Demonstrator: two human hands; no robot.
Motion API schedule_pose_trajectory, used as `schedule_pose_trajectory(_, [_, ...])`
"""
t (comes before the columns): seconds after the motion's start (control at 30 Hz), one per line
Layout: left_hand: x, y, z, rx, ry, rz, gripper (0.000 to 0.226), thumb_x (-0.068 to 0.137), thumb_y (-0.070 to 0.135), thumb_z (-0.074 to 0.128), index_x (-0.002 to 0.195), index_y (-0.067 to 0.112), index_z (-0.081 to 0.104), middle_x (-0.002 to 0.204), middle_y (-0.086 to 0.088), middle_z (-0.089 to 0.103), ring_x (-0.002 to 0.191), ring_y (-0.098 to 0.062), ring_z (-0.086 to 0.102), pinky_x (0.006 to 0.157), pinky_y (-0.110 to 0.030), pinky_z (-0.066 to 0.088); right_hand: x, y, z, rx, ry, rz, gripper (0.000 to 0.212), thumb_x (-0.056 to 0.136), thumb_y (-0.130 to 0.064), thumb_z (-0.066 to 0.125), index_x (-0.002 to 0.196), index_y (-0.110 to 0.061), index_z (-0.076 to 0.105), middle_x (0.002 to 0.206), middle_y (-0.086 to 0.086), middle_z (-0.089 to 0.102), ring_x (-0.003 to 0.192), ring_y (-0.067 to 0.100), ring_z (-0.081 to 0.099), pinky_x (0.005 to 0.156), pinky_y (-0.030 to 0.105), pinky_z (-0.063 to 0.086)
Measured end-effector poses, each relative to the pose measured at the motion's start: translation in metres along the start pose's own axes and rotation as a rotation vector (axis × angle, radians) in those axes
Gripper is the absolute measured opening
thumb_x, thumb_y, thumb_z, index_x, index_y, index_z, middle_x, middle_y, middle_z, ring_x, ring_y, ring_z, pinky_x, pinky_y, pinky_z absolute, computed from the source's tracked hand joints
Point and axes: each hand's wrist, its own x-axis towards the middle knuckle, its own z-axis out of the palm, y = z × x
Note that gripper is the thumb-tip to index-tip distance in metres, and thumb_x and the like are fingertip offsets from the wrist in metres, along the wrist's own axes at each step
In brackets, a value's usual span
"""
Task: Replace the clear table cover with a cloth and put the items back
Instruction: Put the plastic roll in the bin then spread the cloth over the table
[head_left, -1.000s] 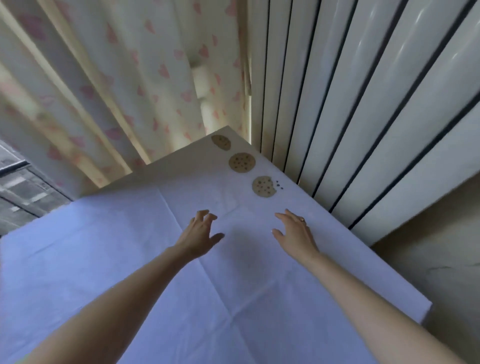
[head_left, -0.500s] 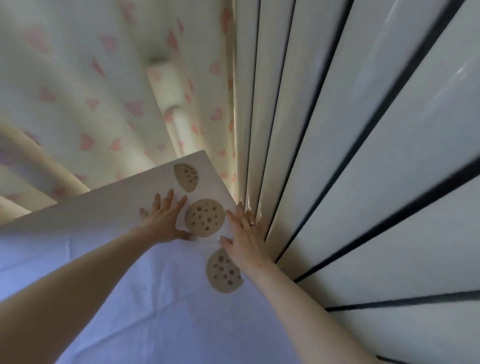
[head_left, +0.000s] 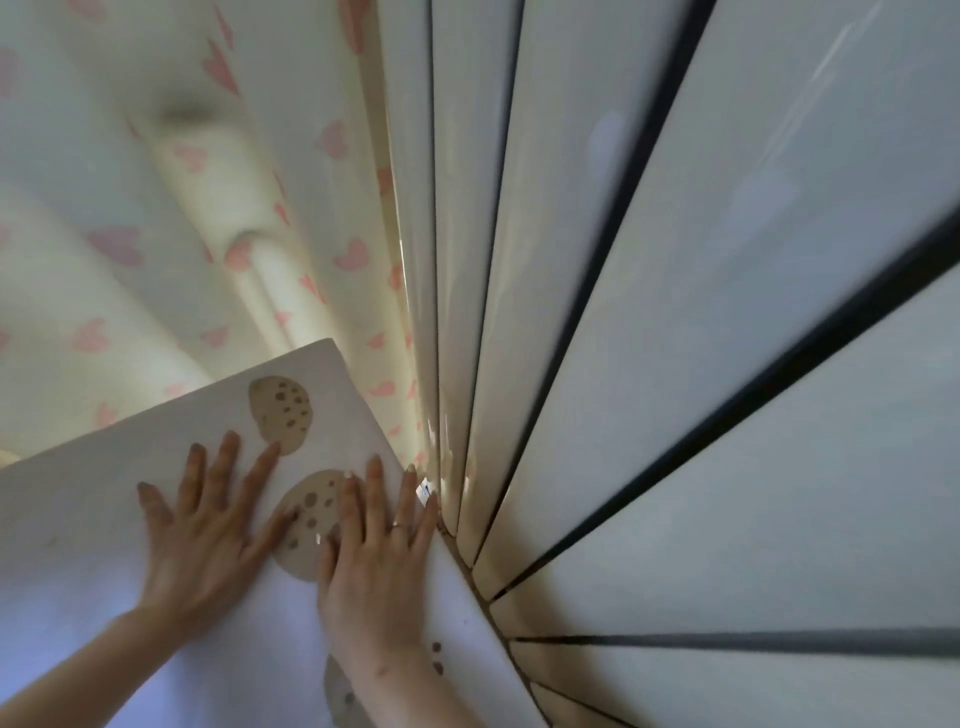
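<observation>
Item: cloth (head_left: 78, 519), pale white shading to faint lilac, matte.
Pattern: brown cookie prints (head_left: 280, 413) in a row along the edge nearest the wall.
Location: spread over the desk, whose top is hidden beneath it. The far corner lies near the heart-print curtain (head_left: 130, 208), and one edge runs just beside the glossy wall panels (head_left: 675, 364).
Handling (judged): light, soft and limp. It is likely to slide and wrinkle, and it is not fragile.
Where to take hold (judged): press with flat palms to smooth it, or pinch the corner or hem to shift it.
Left hand (head_left: 202, 540): lies flat on the cloth with fingers (head_left: 223, 467) straight and spread, gripping nothing.
Right hand (head_left: 379, 561): lies flat by the wall edge, partly over a cookie print. Its fingers (head_left: 375, 483) are straight and hold nothing, and one wears a ring (head_left: 399, 526).
Not in view: the clear cover and the items to put back.
</observation>
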Motion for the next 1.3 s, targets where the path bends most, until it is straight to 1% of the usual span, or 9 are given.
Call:
schedule_pose_trajectory(0.13, [-0.001,-0.002,0.006,-0.032,0.101,-0.005,0.068,0.084,0.069,0.0,0.147,0.043,-0.001,0.159,0.001,0.003,0.146,-0.026,0.004,0.109,-0.058,0.002,0.0,-0.001,0.0,-0.014,0.002,-0.035,0.055,0.095,-0.042,0.035,0.143,-0.016,0.039,0.155,0.009,0.025,0.144,0.035,0.018,0.108,0.057,0.012])
schedule_pose_trajectory(0.3, [0.001,-0.003,0.009,-0.022,0.075,-0.028,0.069,0.084,0.066,0.007,0.148,0.041,0.005,0.159,0.001,0.002,0.146,-0.025,0.004,0.109,-0.058,0.004,0.0,-0.001,-0.002,-0.02,-0.018,-0.155,0.05,0.094,-0.044,0.034,0.138,-0.024,0.045,0.152,0.002,0.035,0.142,0.027,0.028,0.109,0.054,0.012])
schedule_pose_trajectory(0.53, [0.003,0.003,-0.003,-0.008,0.048,-0.039,0.079,0.076,0.071,0.003,0.148,0.039,0.008,0.159,-0.002,0.004,0.146,-0.026,0.002,0.11,-0.056,0.005,0.001,-0.009,-0.004,-0.036,-0.018,-0.101,0.05,0.088,-0.042,0.034,0.134,-0.027,0.047,0.147,0.003,0.042,0.138,0.034,0.034,0.105,0.06,0.012])
schedule_pose_trajectory(0.63, [0.006,0.005,-0.012,0.014,-0.031,-0.059,0.089,0.068,0.072,-0.001,0.149,0.035,0.007,0.158,-0.005,0.006,0.145,-0.029,0.005,0.108,-0.058,0.014,-0.004,-0.012,-0.003,-0.06,-0.001,-0.106,0.051,0.08,-0.045,0.046,0.128,-0.029,0.054,0.141,0.001,0.049,0.134,0.03,0.041,0.104,0.06,0.016])
schedule_pose_trajectory(0.77, [-0.015,0.006,-0.015,0.044,-0.134,-0.007,0.074,0.086,0.069,0.01,0.139,0.026,0.038,0.139,-0.018,0.046,0.123,-0.042,0.047,0.077,-0.065,0.044,-0.028,-0.015,0.003,-0.102,-0.003,-0.143,0.063,0.064,-0.052,0.063,0.122,-0.026,0.06,0.132,-0.004,0.057,0.128,0.024,0.049,0.101,0.059,0.019])
schedule_pose_trajectory(0.93, [-0.067,0.002,-0.009,0.032,-0.073,0.024,0.073,0.089,0.068,0.007,0.127,0.021,0.046,0.126,-0.015,0.057,0.115,-0.028,0.04,0.061,-0.059,0.052,-0.057,-0.027,0.015,-0.097,0.065,-0.095,0.069,0.04,-0.054,0.076,0.104,-0.031,0.068,0.122,0.0,0.065,0.123,0.026,0.045,0.103,0.058,0.013])
schedule_pose_trajectory(1.03, [-0.097,-0.002,-0.014,0.042,-0.08,0.03,0.075,0.087,0.071,0.004,0.125,0.021,0.046,0.132,-0.012,0.049,0.116,-0.029,0.038,0.063,-0.064,0.049,-0.075,-0.036,0.015,-0.04,0.172,-0.079,0.063,0.046,-0.049,0.077,0.106,-0.031,0.068,0.125,0.003,0.064,0.127,0.03,0.039,0.108,0.054,0.011])
schedule_pose_trajectory(1.2, [-0.173,-0.033,-0.02,-0.034,-0.129,-0.024,0.072,0.086,0.073,0.008,0.127,0.027,0.045,0.156,0.017,0.01,0.119,-0.025,0.043,0.065,-0.059,0.05,-0.121,-0.041,0.022,-0.043,0.32,-0.235,0.058,0.07,-0.065,0.046,0.117,-0.032,0.056,0.13,0.002,0.059,0.132,0.031,0.028,0.105,0.055,0.016])
schedule_pose_trajectory(1.3, [-0.224,-0.07,-0.003,-0.159,-0.259,-0.18,0.071,0.073,0.086,0.009,0.128,0.048,0.035,0.135,0.001,0.055,0.102,-0.036,0.065,0.066,-0.063,0.049,-0.159,-0.06,0.045,0.013,0.404,-0.242,0.042,0.082,-0.062,0.039,0.107,-0.035,0.058,0.137,0.0,0.053,0.129,0.03,0.04,0.102,0.059,0.025])
